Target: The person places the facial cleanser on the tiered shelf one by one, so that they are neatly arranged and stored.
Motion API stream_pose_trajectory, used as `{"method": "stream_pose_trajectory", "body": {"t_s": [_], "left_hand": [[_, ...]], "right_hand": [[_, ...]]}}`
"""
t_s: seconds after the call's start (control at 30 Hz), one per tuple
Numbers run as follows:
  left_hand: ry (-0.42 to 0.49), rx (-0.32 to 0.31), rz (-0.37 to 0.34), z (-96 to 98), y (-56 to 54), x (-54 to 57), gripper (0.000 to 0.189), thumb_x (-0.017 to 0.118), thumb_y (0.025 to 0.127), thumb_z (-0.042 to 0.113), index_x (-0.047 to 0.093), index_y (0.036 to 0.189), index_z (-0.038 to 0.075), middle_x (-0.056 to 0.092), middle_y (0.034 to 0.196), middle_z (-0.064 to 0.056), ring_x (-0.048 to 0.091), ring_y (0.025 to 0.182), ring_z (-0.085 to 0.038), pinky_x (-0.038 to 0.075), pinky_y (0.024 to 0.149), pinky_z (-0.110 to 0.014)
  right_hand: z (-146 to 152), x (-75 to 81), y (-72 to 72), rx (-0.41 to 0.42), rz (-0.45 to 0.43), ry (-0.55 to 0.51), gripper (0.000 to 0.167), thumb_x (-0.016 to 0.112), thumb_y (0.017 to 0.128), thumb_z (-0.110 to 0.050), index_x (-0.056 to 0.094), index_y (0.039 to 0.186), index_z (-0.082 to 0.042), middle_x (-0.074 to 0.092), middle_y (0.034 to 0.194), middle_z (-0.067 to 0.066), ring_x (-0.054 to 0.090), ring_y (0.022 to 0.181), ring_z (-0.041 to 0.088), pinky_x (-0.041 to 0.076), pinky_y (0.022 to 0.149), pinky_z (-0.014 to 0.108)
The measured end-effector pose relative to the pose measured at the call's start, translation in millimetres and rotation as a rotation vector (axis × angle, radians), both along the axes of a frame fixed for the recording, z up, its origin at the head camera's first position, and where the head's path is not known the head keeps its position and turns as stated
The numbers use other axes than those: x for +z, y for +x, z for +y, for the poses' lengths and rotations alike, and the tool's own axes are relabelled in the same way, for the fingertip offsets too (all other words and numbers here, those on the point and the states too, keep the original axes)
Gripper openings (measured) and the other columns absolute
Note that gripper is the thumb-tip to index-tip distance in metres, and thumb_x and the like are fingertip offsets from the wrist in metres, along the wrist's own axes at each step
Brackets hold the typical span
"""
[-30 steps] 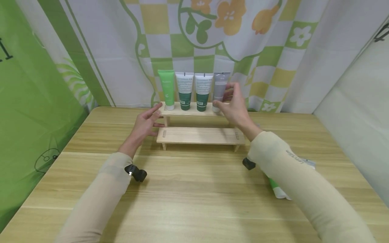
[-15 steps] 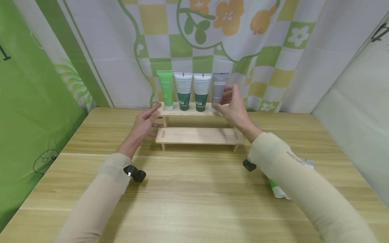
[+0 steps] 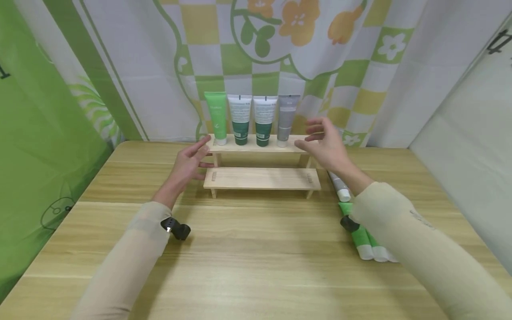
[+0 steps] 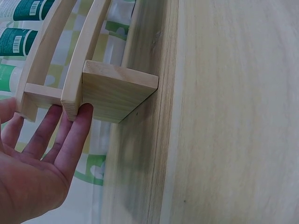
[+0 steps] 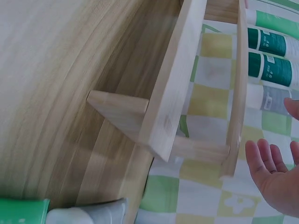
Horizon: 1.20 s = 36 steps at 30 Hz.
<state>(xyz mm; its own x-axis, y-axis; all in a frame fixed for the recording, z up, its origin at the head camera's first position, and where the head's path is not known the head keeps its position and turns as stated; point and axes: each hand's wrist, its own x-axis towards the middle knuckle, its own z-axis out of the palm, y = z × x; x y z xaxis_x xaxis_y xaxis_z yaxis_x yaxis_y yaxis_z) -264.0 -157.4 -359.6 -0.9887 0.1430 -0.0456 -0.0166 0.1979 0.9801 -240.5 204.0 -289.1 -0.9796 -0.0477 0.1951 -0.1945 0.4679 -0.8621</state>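
On the upper tier of a two-step wooden rack [image 3: 262, 178] stand a green tube [image 3: 218, 116], two white-and-dark-green tubes [image 3: 240, 118] and a grey tube [image 3: 286, 119], all upright on their caps. My left hand [image 3: 188, 162] rests with spread fingers against the rack's left end; in the left wrist view its fingertips touch the edges of the boards. My right hand [image 3: 328, 146] is just right of the grey tube, fingers relaxed and holding nothing. In the right wrist view a gap shows between that hand [image 5: 275, 177] and the grey tube [image 5: 268, 98].
Under the right forearm, several green tubes [image 3: 362, 242] with white caps lie on the wooden table [image 3: 240, 258]. A grey tube [image 3: 340, 186] lies just beyond them, right of the rack. A patterned curtain [image 3: 240, 58] hangs close behind the rack.
My right hand has let go of the grey tube and moved to the right, leaving it upright on the upper tier. More of the lying tubes shows. My left hand stays at the rack.
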Motion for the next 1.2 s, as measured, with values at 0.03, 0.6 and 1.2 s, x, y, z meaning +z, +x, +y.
{"method": "stream_pose_trajectory", "body": {"t_s": [0.03, 0.6, 1.2], "left_hand": [[0.001, 0.0, -0.001, -0.4, -0.2, -0.3, 0.047, 0.047, 0.106, 0.044, 0.042, 0.152, 0.04, 0.05, 0.146, -0.016, 0.064, 0.113, -0.037, 0.06, 0.079, -0.047], [-0.003, -0.002, -0.019, -1.7, -2.6, -0.3, 0.046, 0.048, 0.106, 0.044, 0.042, 0.151, 0.042, 0.05, 0.145, -0.015, 0.065, 0.112, -0.035, 0.06, 0.078, -0.045], [0.007, 0.003, -0.018, -1.7, -3.5, -1.5, 0.046, 0.049, 0.106, 0.044, 0.043, 0.151, 0.041, 0.05, 0.146, -0.016, 0.065, 0.113, -0.036, 0.061, 0.078, -0.046]], "right_hand": [[3, 0.4, 1.6, 0.004, -0.004, -0.023, 0.059, 0.077, 0.09, -0.014, 0.044, 0.138, -0.005, 0.053, 0.131, 0.017, 0.06, 0.111, 0.029, 0.056, 0.087, 0.034], [79, -16.9, 18.6, 0.063, -0.245, -0.335, 0.063, 0.072, 0.095, -0.013, 0.035, 0.144, 0.0, 0.055, 0.122, 0.014, 0.07, 0.092, 0.015, 0.061, 0.08, 0.042], [139, -35.4, 19.9, 0.132, -0.574, -0.14, 0.081, 0.064, 0.101, -0.025, 0.014, 0.156, 0.006, 0.05, 0.138, 0.024, 0.062, 0.115, 0.034, 0.055, 0.094, 0.044]]}}
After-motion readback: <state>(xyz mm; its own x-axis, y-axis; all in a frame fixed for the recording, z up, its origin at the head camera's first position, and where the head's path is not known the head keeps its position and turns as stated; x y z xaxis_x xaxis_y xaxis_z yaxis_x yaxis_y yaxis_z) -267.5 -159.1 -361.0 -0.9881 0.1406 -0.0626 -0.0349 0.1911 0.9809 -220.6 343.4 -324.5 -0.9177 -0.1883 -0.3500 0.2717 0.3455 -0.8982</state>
